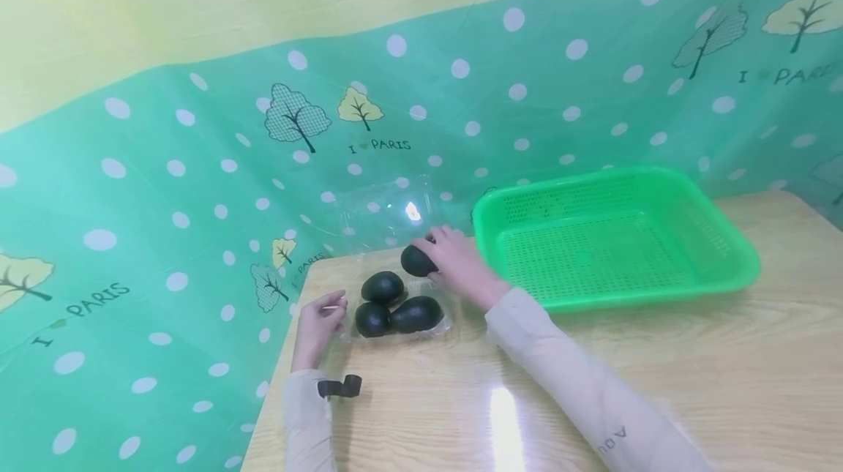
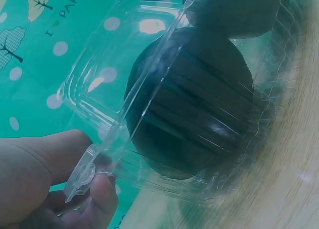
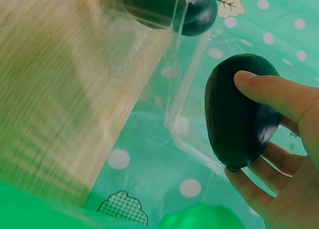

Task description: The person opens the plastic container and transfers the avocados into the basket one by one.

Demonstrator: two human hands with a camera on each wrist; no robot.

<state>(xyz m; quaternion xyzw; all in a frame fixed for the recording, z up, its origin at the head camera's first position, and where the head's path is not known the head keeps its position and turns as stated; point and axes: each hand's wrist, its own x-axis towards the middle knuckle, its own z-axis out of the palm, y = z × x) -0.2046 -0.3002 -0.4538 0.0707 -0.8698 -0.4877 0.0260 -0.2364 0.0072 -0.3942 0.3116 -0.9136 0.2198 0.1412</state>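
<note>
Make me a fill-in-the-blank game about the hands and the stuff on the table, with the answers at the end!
1. The right hand grips a smooth, dark oval fruit with its thumb and ____.
2. The left hand pinches the edge of a box made of clear ____.
3. Inside that box lie ____ more dark fruits.
4. The rectangular plastic basket full of holes, on the light wooden table, is coloured ____.

Missing words: fingers; plastic; three; green.
</note>
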